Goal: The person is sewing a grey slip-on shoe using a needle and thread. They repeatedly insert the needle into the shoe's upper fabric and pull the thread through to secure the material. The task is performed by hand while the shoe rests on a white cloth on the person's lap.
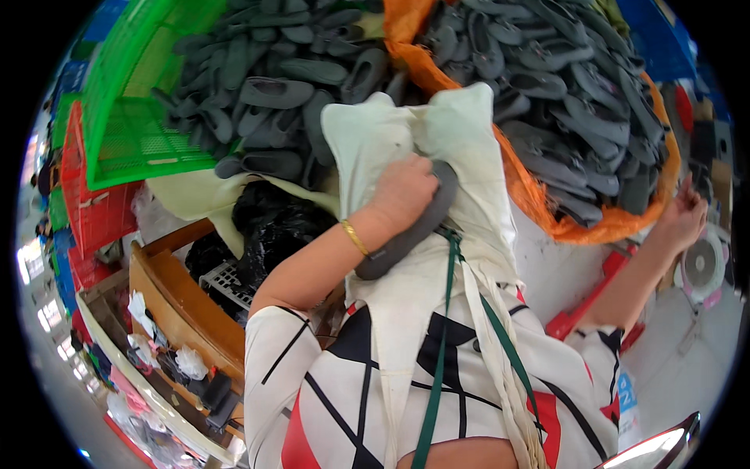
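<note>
My left hand is closed on a dark grey slip-on shoe, which lies slantwise over the white apron on my lap. The fingers curl at the shoe's upper end, and the palm and wrist hide part of it. Out to the right, my right hand is raised beside the rim of an orange sack. Its fingers are bent together; whatever they may hold is too small to make out. Grey shoes fill the sack.
A green plastic crate at the far left holds a heap of similar grey shoes. Below it are a black plastic bag and a wooden drawer. A red crate stands at the left, a white fan at the right.
</note>
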A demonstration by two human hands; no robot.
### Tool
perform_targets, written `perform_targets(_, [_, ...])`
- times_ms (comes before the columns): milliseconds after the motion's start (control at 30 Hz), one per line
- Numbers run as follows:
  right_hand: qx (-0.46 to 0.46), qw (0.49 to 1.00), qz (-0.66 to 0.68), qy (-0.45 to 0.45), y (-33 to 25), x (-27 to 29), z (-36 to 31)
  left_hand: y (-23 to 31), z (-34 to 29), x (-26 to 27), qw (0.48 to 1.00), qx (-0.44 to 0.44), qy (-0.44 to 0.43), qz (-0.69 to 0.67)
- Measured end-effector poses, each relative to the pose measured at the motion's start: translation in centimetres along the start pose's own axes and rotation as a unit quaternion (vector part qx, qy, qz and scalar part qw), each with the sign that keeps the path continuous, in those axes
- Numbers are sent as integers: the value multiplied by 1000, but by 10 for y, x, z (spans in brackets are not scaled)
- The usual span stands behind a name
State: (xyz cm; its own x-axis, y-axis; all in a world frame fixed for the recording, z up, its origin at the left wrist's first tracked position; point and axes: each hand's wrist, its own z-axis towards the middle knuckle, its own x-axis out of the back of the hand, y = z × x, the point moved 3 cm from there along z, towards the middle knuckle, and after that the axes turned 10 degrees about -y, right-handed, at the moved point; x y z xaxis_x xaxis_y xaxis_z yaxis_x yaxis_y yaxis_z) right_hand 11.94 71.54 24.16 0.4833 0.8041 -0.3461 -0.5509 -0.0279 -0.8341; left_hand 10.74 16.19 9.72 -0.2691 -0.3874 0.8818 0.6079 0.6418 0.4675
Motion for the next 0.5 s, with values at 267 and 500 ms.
perform_targets(267, [-234,853,-279,-374,83,-180,-180,-33,-9,-10,953,139,-27,-269])
perform_targets(500, [-21,560,-447,-697,111,-247,-284,-45,-20,-24,905,181,-9,-385])
